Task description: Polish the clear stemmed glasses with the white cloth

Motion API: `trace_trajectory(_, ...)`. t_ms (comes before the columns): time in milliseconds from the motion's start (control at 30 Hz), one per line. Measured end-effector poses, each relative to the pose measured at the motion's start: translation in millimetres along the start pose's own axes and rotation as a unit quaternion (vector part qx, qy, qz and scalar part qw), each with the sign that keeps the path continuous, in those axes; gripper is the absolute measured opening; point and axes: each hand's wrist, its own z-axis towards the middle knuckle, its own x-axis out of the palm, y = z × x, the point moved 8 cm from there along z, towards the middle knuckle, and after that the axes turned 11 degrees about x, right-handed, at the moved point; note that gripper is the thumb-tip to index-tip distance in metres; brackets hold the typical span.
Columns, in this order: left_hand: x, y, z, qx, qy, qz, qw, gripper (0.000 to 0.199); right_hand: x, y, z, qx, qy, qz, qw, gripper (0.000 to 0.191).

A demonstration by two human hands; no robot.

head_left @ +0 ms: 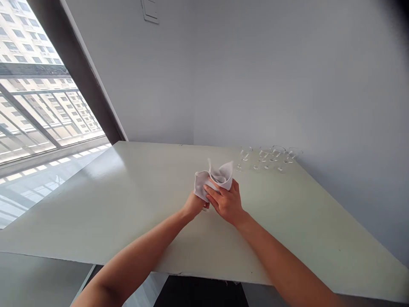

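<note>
A white cloth (220,177) is bunched up above the middle of the table, its corners sticking upward. My right hand (225,202) grips it from the right, fingers laid across the front of the folds. Beneath the cloth's left side, my left hand (194,205) is closed, with most of its fingers hidden. A small pale, shiny edge (205,209) shows under that hand and looks like part of a glass; the cloth and hands cover the rest. Beyond my right hand, several clear stemmed glasses (278,155) stand upright in a group.
The pale glossy table (153,187) reaches back to grey walls (271,76) that meet in a corner. Its right edge runs along the wall. At left is a window (41,94) with railings outside. A switch plate (150,10) is on the wall.
</note>
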Motion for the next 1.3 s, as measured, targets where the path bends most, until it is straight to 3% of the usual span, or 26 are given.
trace_trajectory(100, 2.0, -10, -4, 0.06, 0.011, 0.113, 0.992, 0.02, -6, -12, 8, 0.047, -0.011, -0.022, 0.999, 0.019)
trace_trajectory(200, 1.4, -30, -7, 0.185, 0.007, 0.207, 0.961, 0.01, -15, -47, 18, 0.193, 0.022, 0.108, 0.975, 0.018)
trace_trajectory(233, 2.5, -34, -8, 0.214, 0.007, 0.227, 0.95, 0.009, -12, -61, 18, 0.261, 0.046, 0.188, 0.946, 0.02)
trace_trajectory(300, 2.0, -36, -7, 0.222, -0.006, 0.239, 0.945, 0.026, 2, -80, 13, 0.379, 0.075, 0.351, 0.853, 0.023)
trace_trajectory(367, -4.3, -31, -5, 0.185, -0.049, 0.23, 0.954, 0.038, 19, -85, 7, 0.432, 0.065, 0.453, 0.777, 0.026)
trace_trajectory(433, -15.6, -24, -1, 0.13, -0.103, 0.2, 0.966, 0.042, 35, -81, 1, 0.434, 0.04, 0.476, 0.764, 0.026)
trace_trajectory(500, -30.3, -15, 3, 0.075, -0.151, 0.156, 0.973, 0.045, 50, -72, -4, 0.418, 0.033, 0.453, 0.786, 0.024)
trace_trajectory(567, -47.7, -9, 7, 0.04, -0.196, 0.101, 0.975, 0.048, 56, -59, -8, 0.364, 0.059, 0.354, 0.859, 0.019)
trace_trajectory(633, -66.6, -10, 10, 0.036, -0.242, 0.048, 0.968, 0.051, 57, -39, -9, 0.262, 0.116, 0.184, 0.94, 0.014)
trace_trajectory(700, -82.1, -16, 12, 0.052, -0.279, 0.017, 0.959, 0.052, 53, -22, -10, 0.155, 0.144, 0.019, 0.977, 0.012)
trace_trajectory(767, -89.1, -25, 11, 0.067, -0.297, 0.006, 0.953, 0.052, 38, -9, -5, 0.09, 0.108, -0.089, 0.986, 0.016)
trace_trajectory(867, -78.4, -38, 6, 0.08, -0.275, -0.013, 0.958, 0.051, 13, 4, 11, 0.076, 0.019, -0.135, 0.988, 0.02)
trace_trajectory(933, -61.4, -45, 1, 0.091, -0.242, -0.047, 0.965, 0.051, 14, 7, 22, 0.103, 0.044, -0.084, 0.99, 0.024)
trace_trajectory(1033, -35.4, -50, -2, 0.106, -0.187, -0.123, 0.969, 0.049, 37, 10, 32, 0.133, 0.135, 0.02, 0.982, 0.027)
trace_trajectory(1100, -25.7, -48, -2, 0.107, -0.163, -0.137, 0.971, 0.046, 49, 6, 37, 0.135, 0.16, 0.047, 0.977, 0.023)
trace_trajectory(1200, -26.6, -36, 0, 0.098, -0.169, -0.07, 0.978, 0.047, 52, -27, 51, 0.188, 0.141, 0.027, 0.972, 0.015)
trace_trajectory(1300, -35.7, -13, 3, 0.06, -0.209, 0.005, 0.976, 0.045, 34, -82, 72, 0.268, 0.072, -0.01, 0.961, 0.011)
